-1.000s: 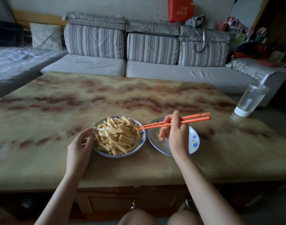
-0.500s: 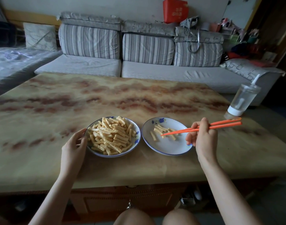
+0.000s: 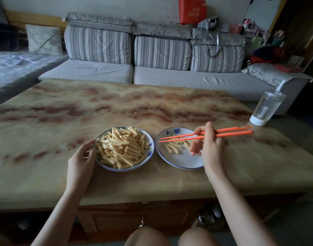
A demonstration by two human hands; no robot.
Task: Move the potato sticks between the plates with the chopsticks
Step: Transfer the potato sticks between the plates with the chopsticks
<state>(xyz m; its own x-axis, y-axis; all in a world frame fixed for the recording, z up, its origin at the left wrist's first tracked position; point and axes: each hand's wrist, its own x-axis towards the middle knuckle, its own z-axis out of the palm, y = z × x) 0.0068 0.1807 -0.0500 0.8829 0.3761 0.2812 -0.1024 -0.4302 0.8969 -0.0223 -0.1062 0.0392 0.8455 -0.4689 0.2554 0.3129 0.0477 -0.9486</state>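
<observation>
A blue-rimmed bowl-like plate (image 3: pixel 150 150) on the marble-patterned table holds a heap of crinkled potato sticks (image 3: pixel 122 147). To its right a flatter floral plate (image 3: pixel 180 163) carries several potato sticks (image 3: pixel 173 147). My right hand (image 3: pixel 208 147) grips a pair of orange chopsticks (image 3: pixel 228 133); their tips hover over the left part of the flat plate with nothing between them. My left hand (image 3: pixel 82 158) holds the left rim of the full plate with curled fingers.
A clear water bottle with a white base (image 3: pixel 266 107) stands near the table's right edge. A grey striped sofa (image 3: pixel 130 55) runs behind the table (image 3: pixel 63 112). My knees show below the front edge.
My right hand swung the chopsticks from the full plate to the right, then back left over the flat plate. Potato sticks now lie there. My left hand stayed on the rim.
</observation>
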